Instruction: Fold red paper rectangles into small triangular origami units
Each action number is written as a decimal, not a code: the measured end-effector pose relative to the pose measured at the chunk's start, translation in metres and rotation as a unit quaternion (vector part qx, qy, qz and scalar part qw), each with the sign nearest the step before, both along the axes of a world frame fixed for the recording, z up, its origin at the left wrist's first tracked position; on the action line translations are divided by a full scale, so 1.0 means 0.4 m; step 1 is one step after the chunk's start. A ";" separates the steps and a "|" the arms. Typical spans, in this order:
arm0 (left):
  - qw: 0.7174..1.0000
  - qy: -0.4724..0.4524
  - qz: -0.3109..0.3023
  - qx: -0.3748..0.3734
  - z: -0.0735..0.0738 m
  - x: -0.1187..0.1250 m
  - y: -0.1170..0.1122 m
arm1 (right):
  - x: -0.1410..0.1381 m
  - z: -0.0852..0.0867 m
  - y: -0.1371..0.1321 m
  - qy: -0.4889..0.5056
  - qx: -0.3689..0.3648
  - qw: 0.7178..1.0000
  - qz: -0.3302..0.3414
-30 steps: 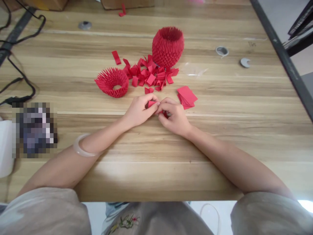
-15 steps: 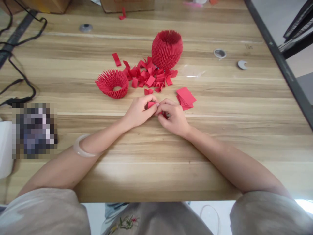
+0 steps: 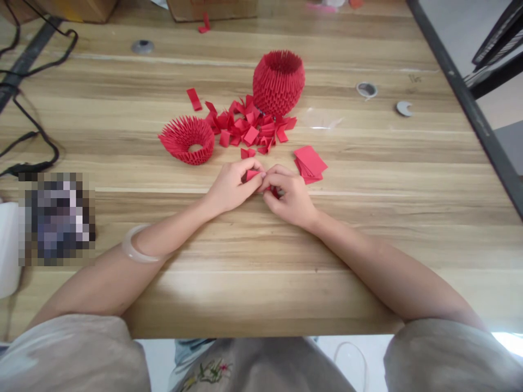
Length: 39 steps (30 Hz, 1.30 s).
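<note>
My left hand (image 3: 236,184) and my right hand (image 3: 288,195) meet over the table, both pinching one small piece of red paper (image 3: 252,175). Fingers cover most of it, so its folds are hard to make out. Just right of my right hand lies a stack of red paper rectangles (image 3: 311,162). Beyond my hands is a loose pile of folded red paper pieces (image 3: 249,128). A low spiky red paper ring (image 3: 188,139) sits left of the pile, and a taller red paper vase (image 3: 279,84) of interlocked pieces stands behind it.
Cardboard boxes (image 3: 212,10) line the back edge. Black cables (image 3: 49,130) run along the left, near a blurred dark object (image 3: 61,218) and a white container (image 3: 8,247). A grommet hole (image 3: 366,90) and its grey cover (image 3: 404,109) are at the right. Clear plastic film (image 3: 322,118) lies by the vase.
</note>
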<state>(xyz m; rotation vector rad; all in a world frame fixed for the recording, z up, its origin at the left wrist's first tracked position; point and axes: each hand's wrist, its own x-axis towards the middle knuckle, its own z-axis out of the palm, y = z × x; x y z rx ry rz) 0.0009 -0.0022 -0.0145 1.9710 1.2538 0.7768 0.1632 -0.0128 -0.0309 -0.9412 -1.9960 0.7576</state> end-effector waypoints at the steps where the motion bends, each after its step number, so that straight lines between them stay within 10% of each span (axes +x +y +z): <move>1: 1.000 0.000 0.000 0.000 0.000 0.000 0.000 | 0.000 0.000 0.000 -0.002 0.000 1.000 0.000; 39: 1.000 0.008 0.016 0.010 -0.007 0.005 0.003 | 0.005 -0.003 0.001 -0.025 -0.015 1.000 -0.001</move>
